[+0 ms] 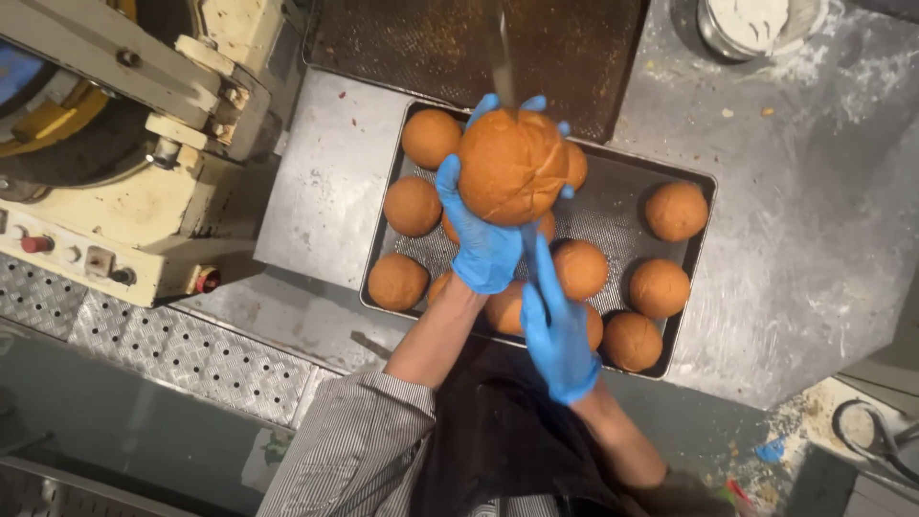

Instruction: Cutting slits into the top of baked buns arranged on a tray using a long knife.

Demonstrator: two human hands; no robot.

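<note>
My left hand (481, 239), in a blue glove, holds up a large round brown bun (510, 165) above the tray; fingertips wrap around its far side. A cut line runs across the bun's crust. My right hand (557, 333), also blue-gloved, sits just below and nearer to me, closed around the handle of a long knife. Its blurred blade (500, 53) runs up past the bun and sticks out beyond it. Beneath both hands lies a metal tray (613, 196) with several smaller brown buns (676, 211) in rows.
A cream-coloured machine (124, 191) with red knobs stands at the left. A dark perforated baking sheet (565, 48) lies behind the tray. A metal bowl of flour (751, 24) sits at the top right on the floury steel table (814, 239).
</note>
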